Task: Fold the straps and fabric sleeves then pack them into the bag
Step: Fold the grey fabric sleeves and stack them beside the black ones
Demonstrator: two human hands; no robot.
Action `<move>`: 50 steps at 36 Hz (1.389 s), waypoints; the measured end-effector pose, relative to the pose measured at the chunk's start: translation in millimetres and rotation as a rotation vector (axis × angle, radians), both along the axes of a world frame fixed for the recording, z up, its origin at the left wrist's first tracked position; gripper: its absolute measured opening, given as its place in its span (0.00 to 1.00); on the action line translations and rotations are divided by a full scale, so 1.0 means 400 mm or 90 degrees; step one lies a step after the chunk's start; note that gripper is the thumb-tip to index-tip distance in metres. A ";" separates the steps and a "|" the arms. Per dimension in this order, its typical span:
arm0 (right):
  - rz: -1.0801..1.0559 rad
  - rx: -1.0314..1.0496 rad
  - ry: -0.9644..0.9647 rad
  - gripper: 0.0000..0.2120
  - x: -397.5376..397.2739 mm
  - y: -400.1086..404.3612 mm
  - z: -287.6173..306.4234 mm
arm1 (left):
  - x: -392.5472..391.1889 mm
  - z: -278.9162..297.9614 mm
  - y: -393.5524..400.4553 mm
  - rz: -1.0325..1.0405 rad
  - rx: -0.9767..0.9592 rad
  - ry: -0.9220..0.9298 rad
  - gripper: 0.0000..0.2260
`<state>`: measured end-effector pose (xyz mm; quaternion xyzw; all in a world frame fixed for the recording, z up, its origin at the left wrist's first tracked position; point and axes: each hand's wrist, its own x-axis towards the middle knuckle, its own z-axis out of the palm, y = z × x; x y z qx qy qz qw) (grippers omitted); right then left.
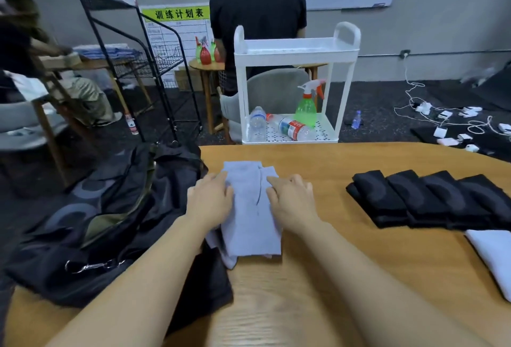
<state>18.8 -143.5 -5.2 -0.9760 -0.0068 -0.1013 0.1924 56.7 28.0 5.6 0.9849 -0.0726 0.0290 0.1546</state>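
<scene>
A soft pale grey sleeve (250, 208) lies folded on the wooden bench (345, 250), right in front of the person. The left hand (211, 198) rests flat on its left side with the fingers straight. The right hand (293, 198) rests flat on its right side the same way. Neither hand is gripping; both just press the cloth down.

The sleeve looks light and floppy. It will bend and sag if you lift it by one corner, and the fold could fall open. It will not break and it does not look slippery. I think the best way is to slide the fingers under both long sides and lift it flat, or pinch through all the layers at the near end.

The black bag (116, 222) is just beside it on the left, hanging partly off the bench, and its near edge touches the sleeve. It is soft too, so its mouth may need holding open.

Four black folded pieces (431, 198) sit in a row well apart on the right, with a white folded cloth (495, 255) near them
</scene>
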 end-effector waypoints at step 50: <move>-0.134 0.522 0.007 0.16 -0.402 -0.287 0.228 | -0.354 0.157 -0.293 -0.193 -0.538 0.142 0.18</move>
